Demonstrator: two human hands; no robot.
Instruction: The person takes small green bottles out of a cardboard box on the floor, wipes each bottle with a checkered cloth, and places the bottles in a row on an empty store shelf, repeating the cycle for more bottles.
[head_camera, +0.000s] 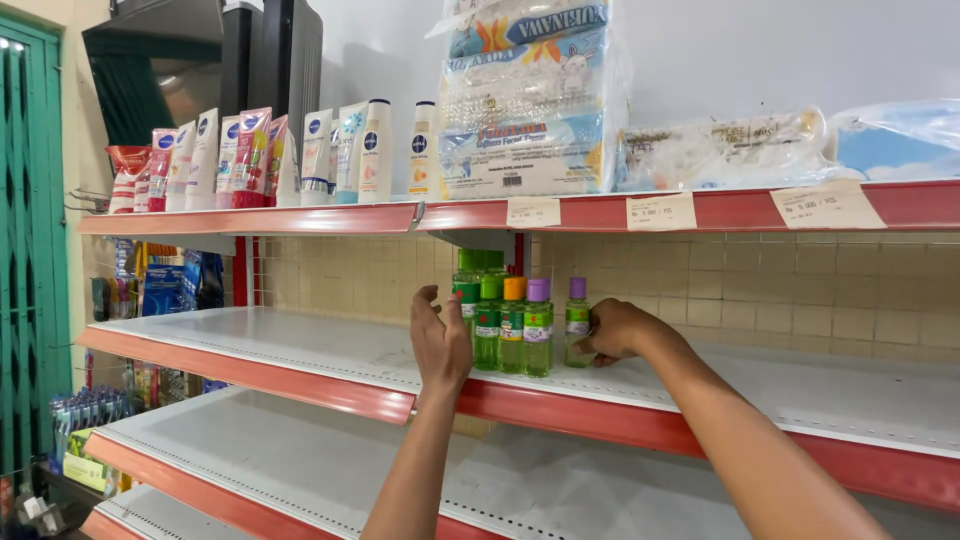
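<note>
Several small green bottles (512, 328) with green, orange and purple caps stand in a tight group on the middle white shelf (300, 345). My left hand (440, 338) is raised just left of the group, fingers apart, next to the leftmost bottle and holding nothing. My right hand (615, 330) is curled at the right side of the group, its fingers touching the purple-capped bottle (577, 322) at the end.
The top shelf (300, 218) carries upright tubes and lotion bottles (270, 158) at the left and bagged tissue packs (530, 100) in the centre and right. Paper price tags (660, 212) hang on its red edge. A lower shelf (300, 460) lies below. A green door (30, 250) is at far left.
</note>
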